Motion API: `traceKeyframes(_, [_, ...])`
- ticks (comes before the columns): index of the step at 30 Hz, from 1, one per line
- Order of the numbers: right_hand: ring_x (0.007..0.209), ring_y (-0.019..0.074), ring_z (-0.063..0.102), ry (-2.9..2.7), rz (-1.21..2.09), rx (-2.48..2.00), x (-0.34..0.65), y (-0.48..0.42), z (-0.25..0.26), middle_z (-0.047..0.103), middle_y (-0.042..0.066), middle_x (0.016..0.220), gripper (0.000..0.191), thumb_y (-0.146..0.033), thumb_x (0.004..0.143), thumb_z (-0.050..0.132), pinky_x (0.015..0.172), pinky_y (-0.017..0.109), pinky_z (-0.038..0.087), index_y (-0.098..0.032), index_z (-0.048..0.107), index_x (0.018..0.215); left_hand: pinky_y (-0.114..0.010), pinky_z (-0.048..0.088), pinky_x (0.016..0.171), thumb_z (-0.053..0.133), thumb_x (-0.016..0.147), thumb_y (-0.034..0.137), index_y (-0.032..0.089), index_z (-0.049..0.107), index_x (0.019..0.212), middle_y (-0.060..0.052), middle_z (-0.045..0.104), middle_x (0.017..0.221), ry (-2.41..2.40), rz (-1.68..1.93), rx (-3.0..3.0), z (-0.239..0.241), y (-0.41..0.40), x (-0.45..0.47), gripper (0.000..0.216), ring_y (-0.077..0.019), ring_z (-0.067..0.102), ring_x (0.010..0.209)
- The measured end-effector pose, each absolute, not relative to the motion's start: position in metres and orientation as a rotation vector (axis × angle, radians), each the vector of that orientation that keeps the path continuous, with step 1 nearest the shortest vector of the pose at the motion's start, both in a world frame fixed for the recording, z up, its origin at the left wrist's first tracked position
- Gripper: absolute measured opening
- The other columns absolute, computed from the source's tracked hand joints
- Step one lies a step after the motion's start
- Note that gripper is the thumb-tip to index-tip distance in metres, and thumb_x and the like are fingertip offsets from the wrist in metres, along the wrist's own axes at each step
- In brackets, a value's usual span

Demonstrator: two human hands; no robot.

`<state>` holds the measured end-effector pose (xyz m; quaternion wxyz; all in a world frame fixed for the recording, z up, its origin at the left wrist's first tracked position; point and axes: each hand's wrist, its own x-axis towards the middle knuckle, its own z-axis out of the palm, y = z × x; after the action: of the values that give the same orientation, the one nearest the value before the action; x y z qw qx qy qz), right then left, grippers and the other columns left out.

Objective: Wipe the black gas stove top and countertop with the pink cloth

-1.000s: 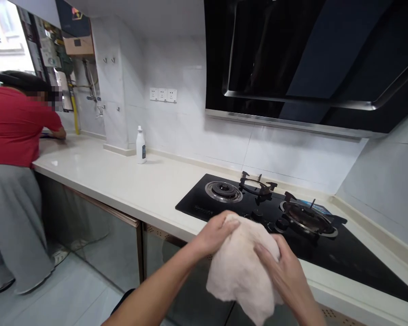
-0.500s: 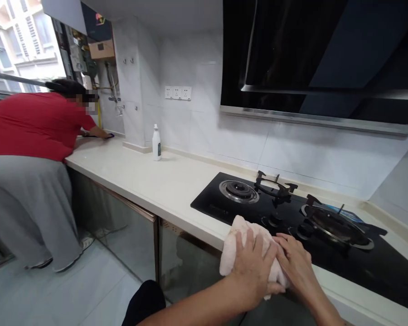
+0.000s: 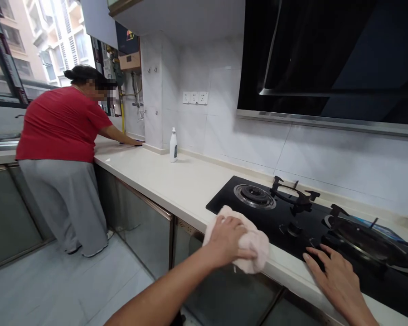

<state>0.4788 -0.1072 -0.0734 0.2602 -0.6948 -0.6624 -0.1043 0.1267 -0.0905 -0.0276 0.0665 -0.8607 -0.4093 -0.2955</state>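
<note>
soft cloth rag (image 3: pixel 250 244), glossy, probably glass hob (image 3: pixel 326 235)

We can read no word or number anywhere here with any certainty. The white bottle (image 3: pixel 173 145) on the surface (image 3: pixel 177 181) carries a dark label on its lower half, but its print is too small for us to make out. High on the wall, a dark panel (image 3: pixel 127 36) shows a small red-and-yellow emblem whose lettering, if any, is blurred. The cardboard box (image 3: pixel 129 61) below it has a small dark mark on its front, also illegible to us. On the black hob (image 3: pixel 231 209), a blue sticker (image 3: pixel 384 226) lies behind the right burner; we cannot read what is printed on it.
</note>
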Motion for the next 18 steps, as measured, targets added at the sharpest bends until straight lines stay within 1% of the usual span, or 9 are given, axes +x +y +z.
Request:
traceKeyframes(2, [0.129,0.0435,0.047,-1.775,-0.256,-1.903,0.479,-0.107,-0.074,0.050,0.015,0.142,0.072,-0.072,0.092,0.027,0.101,0.060,0.045,-0.025,0.073,0.120,-0.049,0.033,0.109,0.062,0.084,0.074,0.028,0.069,0.120,-0.005,0.065,0.127,-1.371,-0.909,-2.524,-0.023,-0.080,0.088,0.059,-0.0281,0.054,0.119])
traceKeyframes(4, [0.128,0.0438,0.048,-1.773,-0.260,-1.903,0.481,-0.107,-0.075,0.049,0.015,0.142,0.072,-0.072,0.092,0.028,0.102,0.061,0.045,-0.025,0.073,0.121,-0.053,0.029,0.113,0.057,0.091,0.067,0.029,0.070,0.121,-0.006,0.063,0.130,-1.532,-0.884,-2.421,-0.022,-0.068,0.045,0.049,-0.0286,0.053,0.123])
traceKeyframes(7, [0.128,0.0443,0.048,-1.779,-0.282,-1.894,0.483,-0.107,-0.078,0.050,0.015,0.141,0.071,-0.073,0.092,0.030,0.102,0.063,0.044,-0.026,0.073,0.122,-0.065,0.022,0.114,0.054,0.092,0.063,0.035,0.070,0.124,-0.007,0.054,0.145,-1.864,-0.826,-2.181,-0.021,-0.049,-0.022,0.045,-0.0359,0.042,0.136])
traceKeyframes(9, [0.129,0.0445,0.048,-1.781,-0.289,-1.895,0.483,-0.107,-0.080,0.051,0.015,0.141,0.070,-0.074,0.091,0.031,0.101,0.065,0.044,-0.027,0.073,0.122,-0.067,0.024,0.113,0.056,0.090,0.064,0.039,0.070,0.125,-0.007,0.052,0.148,-2.047,-0.828,-2.044,-0.019,-0.037,-0.061,0.046,-0.0391,0.036,0.140])
traceKeyframes(10, [0.129,0.0446,0.048,-1.780,-0.290,-1.898,0.482,-0.107,-0.080,0.051,0.015,0.142,0.070,-0.074,0.091,0.031,0.101,0.066,0.044,-0.027,0.073,0.122,-0.066,0.025,0.112,0.056,0.090,0.063,0.039,0.070,0.125,-0.007,0.054,0.146,-2.085,-0.838,-2.000,-0.018,-0.031,-0.077,0.045,-0.0396,0.036,0.140])
traceKeyframes(13, [0.130,0.0442,0.048,-1.765,-0.279,-1.904,0.481,-0.109,-0.078,0.051,0.015,0.142,0.070,-0.074,0.091,0.031,0.101,0.066,0.044,-0.027,0.073,0.122,-0.062,0.027,0.115,0.057,0.090,0.059,0.036,0.071,0.122,-0.006,0.059,0.140,-2.121,-0.888,-1.911,-0.016,-0.019,-0.104,0.042,-0.0372,0.038,0.137])
traceKeyframes(16, [0.130,0.0435,0.049,-1.748,-0.243,-1.900,0.483,-0.109,-0.077,0.052,0.014,0.142,0.070,-0.074,0.090,0.031,0.101,0.064,0.046,-0.027,0.074,0.120,-0.061,0.027,0.116,0.054,0.093,0.053,0.030,0.071,0.123,-0.009,0.057,0.141,-2.136,-0.943,-1.818,-0.024,-0.019,-0.101,0.041,-0.0352,0.040,0.136])
traceKeyframes(18, [0.130,0.0435,0.049,-1.759,-0.227,-1.890,0.487,-0.107,-0.079,0.053,0.014,0.141,0.069,-0.075,0.090,0.033,0.100,0.063,0.046,-0.028,0.074,0.119,-0.059,0.030,0.116,0.052,0.095,0.047,0.026,0.071,0.124,-0.011,0.054,0.144,-2.117,-1.000,-1.750,-0.035,-0.026,-0.085,0.040,-0.0348,0.039,0.137])
